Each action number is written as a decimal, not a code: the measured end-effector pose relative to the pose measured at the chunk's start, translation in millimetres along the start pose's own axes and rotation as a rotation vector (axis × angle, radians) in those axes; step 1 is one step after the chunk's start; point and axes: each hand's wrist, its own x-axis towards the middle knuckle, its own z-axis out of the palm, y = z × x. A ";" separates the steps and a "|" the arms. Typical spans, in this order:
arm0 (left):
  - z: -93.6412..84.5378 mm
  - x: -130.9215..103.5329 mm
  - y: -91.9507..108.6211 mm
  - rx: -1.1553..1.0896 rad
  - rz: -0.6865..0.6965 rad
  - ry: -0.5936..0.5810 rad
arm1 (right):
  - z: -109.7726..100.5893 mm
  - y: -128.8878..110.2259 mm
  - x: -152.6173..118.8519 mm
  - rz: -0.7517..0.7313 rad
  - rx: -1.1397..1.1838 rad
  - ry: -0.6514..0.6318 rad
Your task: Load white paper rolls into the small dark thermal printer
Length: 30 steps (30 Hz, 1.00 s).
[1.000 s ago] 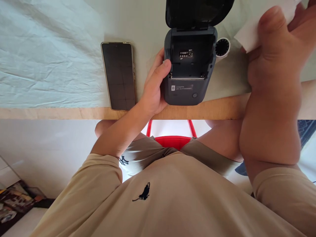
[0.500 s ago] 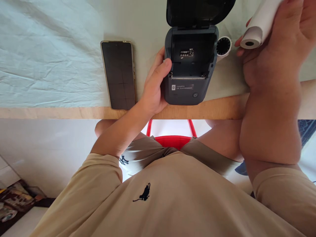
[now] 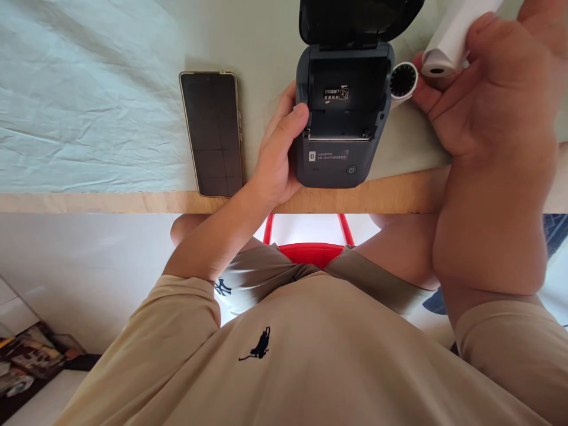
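Note:
A dark portable label printer [image 3: 338, 158] stands near the table's front edge with its black lid [image 3: 359, 21] raised and its paper bay bare. My left hand [image 3: 284, 145] grips the printer's left side, thumb on top. At the upper right, my right hand [image 3: 483, 89] is closed around a white paper roll [image 3: 450, 44], whose end with a dark core hole faces me. Between the printer and that hand lies a small white cylinder with a black patterned round end [image 3: 403, 80]. My right fingertips come close to it; whether they touch it I cannot tell.
A smartphone [image 3: 213, 136] with a dark screen lies left of the printer, its lower end over the wooden edge [image 3: 89, 202]. A pale green cloth [image 3: 110, 106] covers the table, wrinkled at the left. Below is a red stool [image 3: 313, 253] between my legs.
My right hand has turned and shifted a little left with the paper roll, its fingers now nearer the small white cylinder. My left hand and the printer have stayed in place.

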 end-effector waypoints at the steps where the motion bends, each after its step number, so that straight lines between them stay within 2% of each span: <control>1: 0.1 0.0 -0.2 -0.006 0.003 0.002 | 0.0 1.9 1.4 0.055 0.067 0.000; 3: 1.5 -0.2 -0.3 -0.009 0.010 0.016 | -0.1 6.0 4.7 0.086 0.174 0.029; 4: 2.6 -0.4 -0.2 -0.003 0.010 0.028 | -0.2 7.7 5.9 0.020 0.148 0.069; 7: 5.6 -1.0 1.0 0.044 -0.015 0.076 | -0.4 7.9 4.4 -0.250 -0.133 0.211; 9: 6.6 -1.4 2.2 0.082 -0.029 0.098 | -0.3 4.3 -0.3 -0.330 -0.397 0.230; 12: 6.3 -1.7 3.5 0.100 -0.033 0.104 | -0.6 -1.1 -6.7 -0.306 -0.599 0.185; 17: 4.3 -1.5 3.1 0.042 -0.028 0.060 | -4.2 1.3 -6.8 -0.266 -0.673 0.194; 25: 4.5 -0.6 0.6 0.007 0.000 0.052 | 1.5 -4.4 -9.5 -0.291 -0.599 0.173; 30: 6.7 -1.3 1.0 0.035 0.005 0.067 | 1.7 -5.6 -7.8 -0.270 -0.575 0.231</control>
